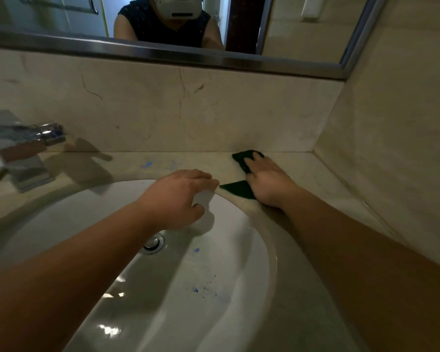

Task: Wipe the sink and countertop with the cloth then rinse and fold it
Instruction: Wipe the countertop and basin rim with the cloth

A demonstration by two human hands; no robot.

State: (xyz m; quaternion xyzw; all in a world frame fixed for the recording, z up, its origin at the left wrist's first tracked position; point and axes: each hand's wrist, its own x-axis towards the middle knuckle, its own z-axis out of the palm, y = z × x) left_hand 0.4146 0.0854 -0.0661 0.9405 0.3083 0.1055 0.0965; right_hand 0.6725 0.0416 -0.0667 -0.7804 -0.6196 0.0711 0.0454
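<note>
A dark green cloth (239,189) lies flat on the beige marble countertop (315,179), right of the sink, reaching back to the backsplash. My right hand (267,181) presses on it with straight fingers. My left hand (178,196) rests on the far rim of the white oval sink (239,262), fingers bent over the edge, with nothing visibly in it. Blue smudges mark the basin (196,290) and the counter behind the sink (145,164).
A chrome faucet (28,148) stands at the left behind the sink. The drain plug (153,243) sits in the basin under my left wrist. A marble backsplash (188,110) and side wall (391,148) close the corner. A mirror hangs above.
</note>
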